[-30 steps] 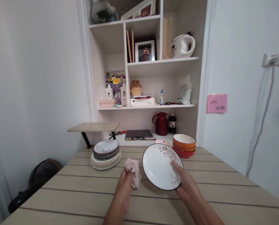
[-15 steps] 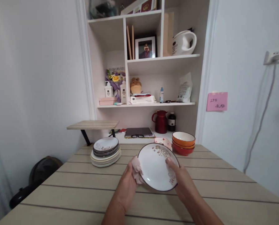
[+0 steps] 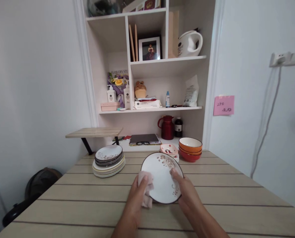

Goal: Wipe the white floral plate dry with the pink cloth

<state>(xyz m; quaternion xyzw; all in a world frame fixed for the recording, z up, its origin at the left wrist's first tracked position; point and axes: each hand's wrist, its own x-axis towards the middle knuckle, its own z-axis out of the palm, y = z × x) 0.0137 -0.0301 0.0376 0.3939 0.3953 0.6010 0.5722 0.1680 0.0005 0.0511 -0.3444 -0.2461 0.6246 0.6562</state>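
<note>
A white plate (image 3: 160,181) with a dark rim and brown flower print is held tilted above the table. My right hand (image 3: 186,190) grips its right edge, thumb on the upper face and fingers hidden beneath. At the left edge, my left hand (image 3: 136,196) is closed on a pale pink cloth (image 3: 147,191). The cloth is folded around the rim, with part lying on the plate's face and part hanging below. The left fingers are mostly behind the cloth and plate.
Left of the hands stands a stack of plates (image 3: 109,162). Behind the held plate are a small strawberry-print bowl (image 3: 169,149) and stacked orange and red bowls (image 3: 190,150). A raised wooden shelf (image 3: 95,132) stands at the back left; a red jug (image 3: 167,128) and laptop (image 3: 144,138) lie farther back.
The cloth now covers more of the plate's left face, and my left thumb has come over it. The whole view has shifted slightly, with my hands and plate staying near the same place over the table.
</note>
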